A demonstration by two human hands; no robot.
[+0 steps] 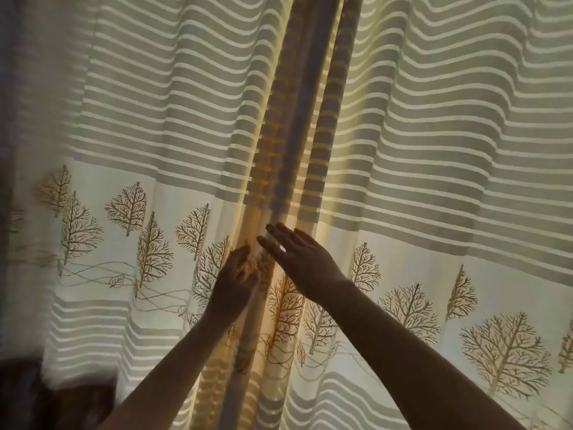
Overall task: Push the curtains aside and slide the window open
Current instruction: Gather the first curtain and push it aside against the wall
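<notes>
two backlit curtains are seen drawn shut, the left curtain (130,187) and the right curtain (434,181) meeting in bunched folds at the centre seam (279,181). the window is hidden behind the cloth and cannot be made out. the left hand (232,283) is held at the seam with its fingers loosely curled against the left panel's edge; whether cloth is actually pinched cannot be told. the right hand (294,259) is laid flat just right of it, fingers extended and close together, tips touching the folds.

the parting step is judged barely begun. several layers overlap at the seam, so only one fold might be caught and the rest left hanging across the glass. the fabric looks thin and embroidered, so threads could be snagged by fingertips. a sharp sideways tug could strain the hooks above, which are out of view.
</notes>
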